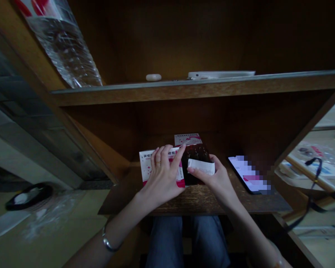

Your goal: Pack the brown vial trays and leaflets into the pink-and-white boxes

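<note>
On the lower wooden shelf, a white and pink printed box [146,167] lies under my left hand [164,171]. My left fingers spread over its face and grip it, with a ring on one finger; the thumb side reaches toward a dark brown, glossy, ribbed pack [197,152] beside it. My right hand [216,175] pinches a small folded white paper [202,166] between thumb and fingers, held against the front of the brown pack. Behind them sits a second white and pink box [187,139]. Whether the brown pack is inside or just beside the first box is unclear.
A phone with its screen lit [249,175] lies right of my hands. On the upper shelf [128,95] stand a clear plastic bottle [68,52], a small white case [153,77] and a flat white object [220,75]. A black-rimmed bin [44,191] is at lower left.
</note>
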Tool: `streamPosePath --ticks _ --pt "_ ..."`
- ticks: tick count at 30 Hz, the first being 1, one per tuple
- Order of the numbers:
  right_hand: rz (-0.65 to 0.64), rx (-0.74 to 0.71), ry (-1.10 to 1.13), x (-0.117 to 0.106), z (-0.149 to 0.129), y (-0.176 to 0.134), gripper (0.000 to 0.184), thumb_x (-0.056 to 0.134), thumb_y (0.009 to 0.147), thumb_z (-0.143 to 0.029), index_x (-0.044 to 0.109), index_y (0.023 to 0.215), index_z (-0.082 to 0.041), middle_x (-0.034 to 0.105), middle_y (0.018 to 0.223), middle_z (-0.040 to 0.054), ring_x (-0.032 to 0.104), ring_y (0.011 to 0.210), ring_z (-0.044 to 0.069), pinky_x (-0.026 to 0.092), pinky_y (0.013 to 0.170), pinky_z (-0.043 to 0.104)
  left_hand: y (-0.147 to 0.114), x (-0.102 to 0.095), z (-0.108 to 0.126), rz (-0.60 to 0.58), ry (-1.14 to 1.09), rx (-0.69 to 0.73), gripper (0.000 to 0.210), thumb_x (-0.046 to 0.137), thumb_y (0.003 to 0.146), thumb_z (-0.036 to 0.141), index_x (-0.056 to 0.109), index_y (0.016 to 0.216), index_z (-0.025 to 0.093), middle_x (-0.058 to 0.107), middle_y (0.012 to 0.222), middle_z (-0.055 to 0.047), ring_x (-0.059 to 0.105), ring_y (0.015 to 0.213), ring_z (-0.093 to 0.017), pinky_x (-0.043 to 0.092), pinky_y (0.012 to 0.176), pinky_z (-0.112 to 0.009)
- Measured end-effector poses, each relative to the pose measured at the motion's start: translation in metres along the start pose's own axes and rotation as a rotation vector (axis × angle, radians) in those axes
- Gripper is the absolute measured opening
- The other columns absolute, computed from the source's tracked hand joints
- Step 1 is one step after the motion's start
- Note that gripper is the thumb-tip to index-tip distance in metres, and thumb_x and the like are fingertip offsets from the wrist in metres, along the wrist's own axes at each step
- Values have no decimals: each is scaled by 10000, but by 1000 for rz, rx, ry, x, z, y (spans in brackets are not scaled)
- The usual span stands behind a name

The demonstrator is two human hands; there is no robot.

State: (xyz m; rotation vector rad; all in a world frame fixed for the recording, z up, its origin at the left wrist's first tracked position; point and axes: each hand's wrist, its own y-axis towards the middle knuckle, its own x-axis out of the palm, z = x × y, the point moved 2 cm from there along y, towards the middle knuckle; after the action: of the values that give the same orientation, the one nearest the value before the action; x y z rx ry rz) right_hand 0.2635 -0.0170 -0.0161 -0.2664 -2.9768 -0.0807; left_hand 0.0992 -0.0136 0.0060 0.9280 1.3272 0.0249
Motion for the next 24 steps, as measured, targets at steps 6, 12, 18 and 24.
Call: streamPosePath --ticks 6,12,18,24 --pt "-64 -68 23 -3 0 0 523 866 590 -402 657 1014 -178 748 973 81 689 896 258 548 809 370 3 -5 13 67 -45 19 954 747 683 335 263 1496 212 340 1373 -181 376 1313 -405 289 1127 -601" --pt "-120 -152 -73 -3 9 0 517 731 763 -504 642 1160 -186 689 1167 117 631 1104 289 484 983 431 7 -5 21 74 -56 26 974 750 673 294 245 1504 231 353 1401 -174 379 1324 -398 295 1129 -600" --pt "29 -243 -8 -5 9 -4 491 537 892 -529 483 1298 -258 563 1333 81 529 1251 238 431 1043 394 9 -6 26 83 -77 14 991 736 663 274 232 1514 223 371 1401 -173 391 1327 -393 290 1133 -595" --pt "238 -364 30 -5 9 -14 271 650 855 -459 506 943 -246 598 889 15 592 821 185 478 743 310 10 -10 29 105 -86 -4 965 720 672 305 253 1507 180 371 1390 -185 379 1329 -386 300 1131 -570"
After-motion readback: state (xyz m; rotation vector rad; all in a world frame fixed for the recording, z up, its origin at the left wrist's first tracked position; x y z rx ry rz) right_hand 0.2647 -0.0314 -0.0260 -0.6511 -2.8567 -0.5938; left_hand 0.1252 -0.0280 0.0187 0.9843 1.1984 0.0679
